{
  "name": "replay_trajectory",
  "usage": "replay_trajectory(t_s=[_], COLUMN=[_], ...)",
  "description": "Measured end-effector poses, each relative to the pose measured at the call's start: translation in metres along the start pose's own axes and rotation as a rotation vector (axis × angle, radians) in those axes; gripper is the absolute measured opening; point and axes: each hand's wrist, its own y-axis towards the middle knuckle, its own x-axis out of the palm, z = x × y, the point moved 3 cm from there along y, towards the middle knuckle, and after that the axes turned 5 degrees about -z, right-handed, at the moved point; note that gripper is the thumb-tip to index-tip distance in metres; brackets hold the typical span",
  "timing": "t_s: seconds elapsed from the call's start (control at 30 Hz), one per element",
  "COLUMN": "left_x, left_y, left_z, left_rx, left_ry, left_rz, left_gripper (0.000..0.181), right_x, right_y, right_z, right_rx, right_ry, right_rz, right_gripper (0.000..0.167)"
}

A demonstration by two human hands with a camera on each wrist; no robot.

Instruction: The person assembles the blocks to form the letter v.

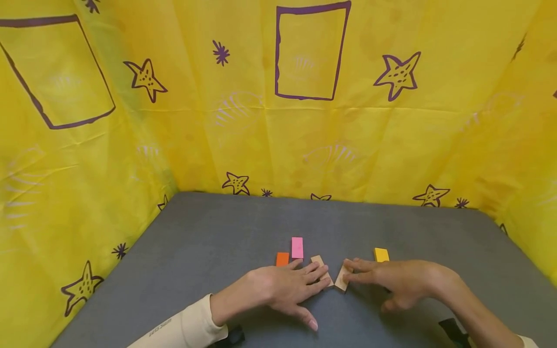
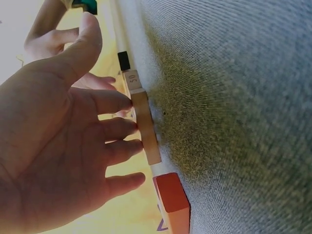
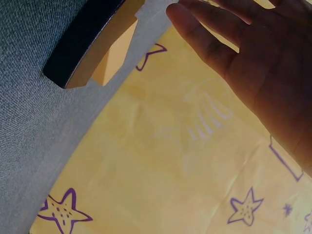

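My left hand (image 1: 287,289) rests its extended fingertips on a plain wooden block (image 1: 327,279), thumb spread to the side. In the left wrist view, fingers of that hand (image 2: 53,126) touch the long side of the wooden block (image 2: 147,131). My right hand (image 1: 406,282) touches a second wooden block (image 1: 341,281) with outstretched fingers. These two blocks lie slanted, near ends meeting in a V. The second block's end face (image 2: 132,79) bears a printed mark that looks like "50". A black-faced block (image 3: 83,44) lies near my right hand (image 3: 273,68), mostly hidden in the head view.
Beyond the left hand are a pink block (image 1: 297,247) and an orange block (image 1: 282,259). A yellow block (image 1: 381,254) lies behind the right hand. The grey tabletop (image 1: 217,232) is bordered by yellow fabric (image 1: 191,140) with purple starfish drawings.
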Motion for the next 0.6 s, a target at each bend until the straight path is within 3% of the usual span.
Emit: replay_trajectory(t_s=[0.23,0.33,0.4,0.5,0.6], left_x=[-0.004,-0.009,-0.014,-0.022,-0.025], left_y=[-0.002,-0.002,-0.001,0.001,0.001], left_z=[0.001,-0.001,-0.003,-0.007,-0.014], left_rx=[-0.001,0.011,0.016,0.011,-0.021], left_ry=[0.048,0.115,0.186,0.291,0.331], left_rz=[0.042,0.096,0.181,0.361,0.512], left_gripper=[0.092,0.085,0.077,0.060,0.048], right_x=[-0.005,-0.008,-0.012,-0.017,-0.021], right_y=[-0.005,-0.008,-0.010,-0.012,-0.014], right_z=[0.001,0.002,0.002,0.003,0.005], right_rx=[0.046,0.056,0.062,0.066,0.065], right_ry=[0.019,-0.002,-0.010,-0.001,0.026], right_rz=[0.017,0.044,0.060,0.080,0.098], right_gripper=[0.080,0.076,0.075,0.072,0.068])
